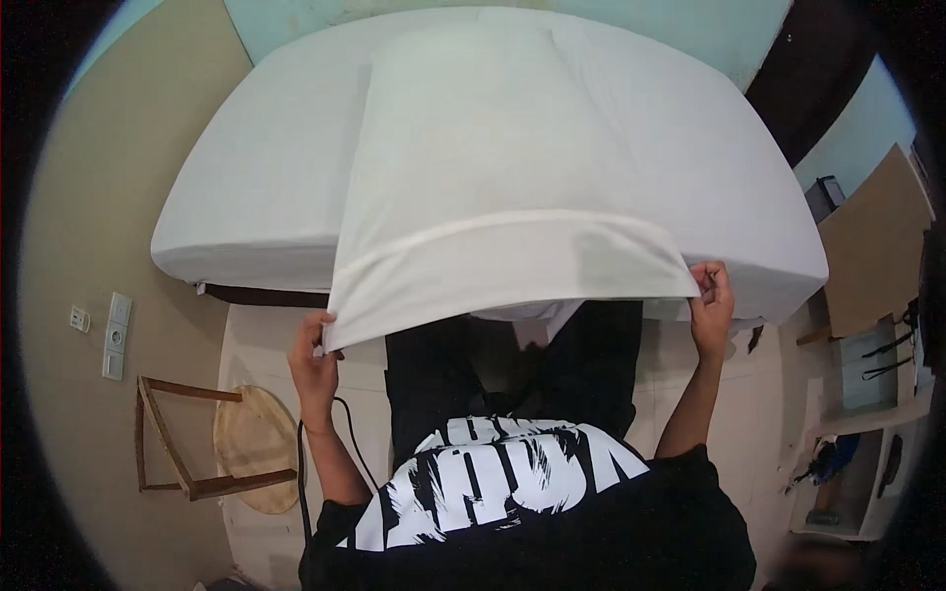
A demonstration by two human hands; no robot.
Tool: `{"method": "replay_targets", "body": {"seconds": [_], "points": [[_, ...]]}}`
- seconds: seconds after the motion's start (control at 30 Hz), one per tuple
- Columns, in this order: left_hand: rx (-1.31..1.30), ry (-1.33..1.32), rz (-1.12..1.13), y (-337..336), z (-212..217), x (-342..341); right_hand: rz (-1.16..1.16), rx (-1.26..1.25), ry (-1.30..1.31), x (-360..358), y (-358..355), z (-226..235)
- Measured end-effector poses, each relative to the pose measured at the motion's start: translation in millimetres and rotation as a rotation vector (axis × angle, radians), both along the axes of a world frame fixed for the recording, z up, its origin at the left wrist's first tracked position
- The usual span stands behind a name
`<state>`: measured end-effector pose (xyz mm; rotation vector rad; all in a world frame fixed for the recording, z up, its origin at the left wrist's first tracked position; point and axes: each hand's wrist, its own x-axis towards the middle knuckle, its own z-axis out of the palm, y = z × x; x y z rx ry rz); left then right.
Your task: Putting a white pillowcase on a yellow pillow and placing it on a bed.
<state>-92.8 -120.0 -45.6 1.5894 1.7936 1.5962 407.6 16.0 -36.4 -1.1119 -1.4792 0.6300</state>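
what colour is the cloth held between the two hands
The cloth is plain white, with no pattern showing; the head view shows it.

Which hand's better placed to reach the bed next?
Probably the right hand: in the picture it overlaps the near side of the bed, while the left hand shows lower, against the floor. Both pinch corners of the white cloth.

The white cloth (473,148) covers the middle of the bed's (256,177) near edge and the far ends of the person's legs (429,374). The stool frame (163,433) partly blocks a round wooden board (261,458). A dark blur (818,563) at lower right is perhaps furniture; the blue bundle (838,458) above it is too small to make out.
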Motion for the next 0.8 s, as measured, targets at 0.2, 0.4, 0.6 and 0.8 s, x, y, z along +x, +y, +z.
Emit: {"method": "replay_targets", "body": {"seconds": [0.2, 0.4, 0.6, 0.8], "points": [[-0.015, 0.277, 0.049, -6, -6, 0, 0.008, -0.074, -0.114, -3, -13, -7], [-0.188, 0.319, 0.017, -11, 10, 10, 0.096, -0.111, -0.179, 7, -17, -7], [-0.125, 0.324, -0.053, -13, -2, 5, 0.091, -0.129, -0.118, 3, -18, -24], [-0.143, 0.153, -0.156, 2, -18, 3, 0.085, -0.192, -0.109, -1, -13, -47]]}}
